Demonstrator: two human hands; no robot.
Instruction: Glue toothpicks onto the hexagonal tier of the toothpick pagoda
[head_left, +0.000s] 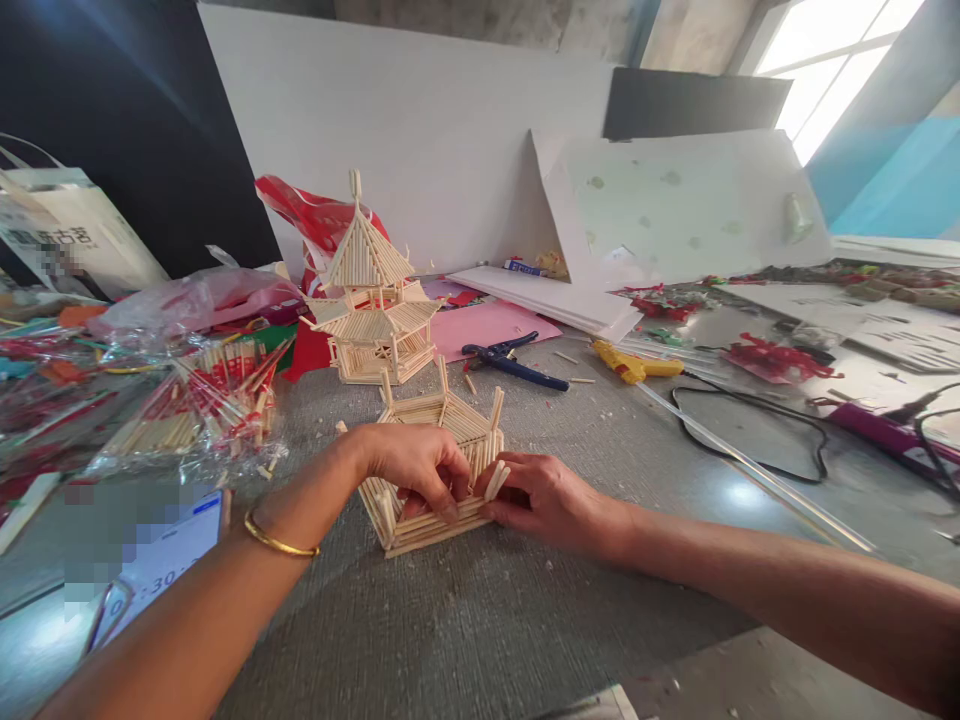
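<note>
A many-sided frame of thin wooden sticks point(439, 540), with short posts at its corners, sits on the grey table in front of me. My left hand point(420, 470) reaches over its near wall, the thumb and fingers closed on the wall's top sticks. At the near right corner my right hand point(551, 500) grips the frame around an upright post point(496, 482); some of its fingertips are hidden behind the sticks. Just behind stands a finished-looking stick pagoda point(375, 320) with tiered roofs and a pointed top.
Behind the frame lie dark blue cutters point(517, 362) and a yellow glue gun point(637, 362) with a black cord. Bundled sticks in plastic point(217, 400) are at left, above a phone point(161, 570). Clear rods point(750, 460) cross the right side. White boards point(555, 300) lie at the back.
</note>
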